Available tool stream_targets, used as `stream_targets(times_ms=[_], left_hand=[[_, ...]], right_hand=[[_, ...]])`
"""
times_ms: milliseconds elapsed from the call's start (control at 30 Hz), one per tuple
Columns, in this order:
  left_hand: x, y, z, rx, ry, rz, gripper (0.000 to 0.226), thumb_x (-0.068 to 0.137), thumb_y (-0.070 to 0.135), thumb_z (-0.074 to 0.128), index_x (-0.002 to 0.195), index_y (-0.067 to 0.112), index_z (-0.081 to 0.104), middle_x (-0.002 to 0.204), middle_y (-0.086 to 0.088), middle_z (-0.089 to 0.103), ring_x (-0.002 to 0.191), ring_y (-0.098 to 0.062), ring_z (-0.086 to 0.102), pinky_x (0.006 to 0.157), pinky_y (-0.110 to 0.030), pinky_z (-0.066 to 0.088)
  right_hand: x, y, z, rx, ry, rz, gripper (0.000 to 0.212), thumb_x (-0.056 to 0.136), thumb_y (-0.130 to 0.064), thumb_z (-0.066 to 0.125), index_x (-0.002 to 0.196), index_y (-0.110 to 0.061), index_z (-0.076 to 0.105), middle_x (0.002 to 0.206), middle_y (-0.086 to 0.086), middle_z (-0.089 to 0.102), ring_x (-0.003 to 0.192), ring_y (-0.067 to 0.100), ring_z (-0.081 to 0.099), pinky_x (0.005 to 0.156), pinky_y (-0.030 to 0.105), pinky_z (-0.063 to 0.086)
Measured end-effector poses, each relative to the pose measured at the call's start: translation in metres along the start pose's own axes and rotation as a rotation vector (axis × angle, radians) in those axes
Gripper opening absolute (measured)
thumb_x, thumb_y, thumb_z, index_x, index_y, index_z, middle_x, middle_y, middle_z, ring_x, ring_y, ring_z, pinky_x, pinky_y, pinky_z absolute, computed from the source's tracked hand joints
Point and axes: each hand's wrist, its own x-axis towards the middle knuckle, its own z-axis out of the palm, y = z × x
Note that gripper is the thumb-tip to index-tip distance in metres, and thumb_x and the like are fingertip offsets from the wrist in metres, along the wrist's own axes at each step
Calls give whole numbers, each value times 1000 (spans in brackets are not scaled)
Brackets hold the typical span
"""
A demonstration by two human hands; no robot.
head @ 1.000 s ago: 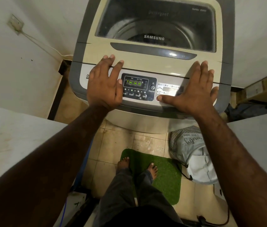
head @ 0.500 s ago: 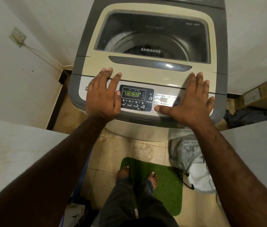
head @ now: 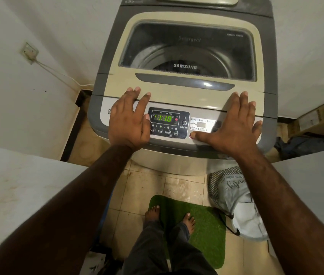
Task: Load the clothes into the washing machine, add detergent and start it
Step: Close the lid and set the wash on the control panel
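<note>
- The Samsung top-loading washing machine (head: 95, 108) stands against the back wall, and its beige lid (head: 187, 96) is down.
- Through the lid's dark glass window (head: 189, 50) the drum shows, with dark clothes (head: 164, 66) lying at its bottom.
- The control panel (head: 200, 126) runs across the near edge of the machine. Its display (head: 164, 118) is lit with green digits above the Soak, Wash, Rinse and Spin labels.
- The left hand (head: 128, 120) lies flat on the panel just left of the display. Its fingers are straight and slightly spread, their tips reach onto the lid's front edge, and it holds nothing.
- The right hand (head: 234, 124) lies flat on the right part of the panel, fingers straight and spread toward the lid, and it also holds nothing. Its thumb (head: 202, 135) stretches left, with the tip on a round red button (head: 191, 135) at the panel's lower edge.
- A grey drawstring laundry bag (head: 236, 201) with a striped rim sits on the tiled floor (head: 143, 187), just beside the machine's front right corner.
- The person's bare feet (head: 153, 213) stand on a green mat (head: 206, 225) in front of the machine.
- A wall socket (head: 29, 52) on the left wall feeds a white cable (head: 57, 74) that runs down toward the machine.
- A cardboard box (head: 320, 118) lies at the far right.
</note>
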Motion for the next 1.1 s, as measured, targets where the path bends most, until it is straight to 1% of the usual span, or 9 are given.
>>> stream_targets(times_ms=[167, 333, 433, 533, 667, 800, 900, 1000, 1100], left_hand=[[0, 1, 0, -4, -12, 4, 58, 94, 45, 35, 146, 21, 44, 153, -9, 44, 144, -28, 38, 114, -52, 32], [-1, 1, 0, 2, -24, -5, 58, 95, 45, 34, 146, 21, 43, 153, -9, 43, 144, -28, 38, 113, -53, 33], [-2, 4, -3, -15, -33, -8, 57, 95, 44, 36, 146, 21, 44, 154, -9, 43, 144, -28, 37, 113, -53, 32], [-2, 8, -9, -91, -42, -37, 55, 93, 40, 42, 144, 19, 48, 152, -9, 45, 143, -27, 37, 113, -53, 33], [6, 25, -18, -471, 44, -219, 38, 90, 22, 55, 124, 10, 64, 137, -10, 57, 133, -25, 48, 109, -52, 43], [15, 45, -27, -1046, 80, -272, 34, 100, 14, 41, 113, -8, 64, 110, -19, 68, 104, -29, 66, 89, -42, 56], [26, 53, -31, -1282, -7, -360, 45, 104, 22, 31, 110, -3, 68, 108, -19, 72, 105, -27, 69, 93, -33, 55], [29, 55, -28, -1469, -38, -492, 48, 103, 30, 29, 105, 6, 72, 106, -14, 74, 105, -28, 70, 100, -42, 53], [27, 53, -22, -1540, -15, -514, 49, 104, 28, 30, 103, 7, 73, 107, -15, 75, 110, -34, 68, 105, -50, 49]], right_hand=[[0, 6, 10, 30, 43, -26, 142, 59, -89, 63, 159, -24, -14, 168, 0, -22, 155, 29, -18, 120, 60, -5], [-7, 4, 23, 72, 254, -39, 113, 77, -83, 51, 161, -24, 3, 171, 1, -5, 157, 29, -4, 122, 59, 4], [-13, 0, 26, 195, 318, -86, 98, 79, -67, 65, 156, -24, 23, 170, 4, 12, 156, 28, 11, 123, 57, 15], [-25, -12, 32, 449, 295, -212, 75, 81, -31, 78, 147, -24, 44, 164, -1, 32, 153, 19, 25, 121, 57, 27], [-35, -35, 37, 722, 221, -335, 58, 83, -5, 73, 137, -19, 59, 147, -6, 53, 143, 12, 41, 113, 51, 43], [-31, -56, 33, 879, 134, -362, 42, 90, -2, 62, 130, -16, 64, 130, -4, 64, 124, 10, 57, 101, 44, 55], [-24, -73, 28, 1126, 56, -344, 30, 99, -5, 50, 124, -5, 68, 122, 5, 71, 116, 15, 65, 100, 35, 54], [-18, -85, 28, 1367, 47, -242, 33, 106, -9, 42, 115, 3, 71, 114, 13, 75, 110, 22, 70, 96, 28, 54], [-13, -90, 30, 1434, 55, -209, 36, 106, -10, 40, 110, 7, 71, 109, 18, 75, 106, 25, 72, 93, 27, 55]])
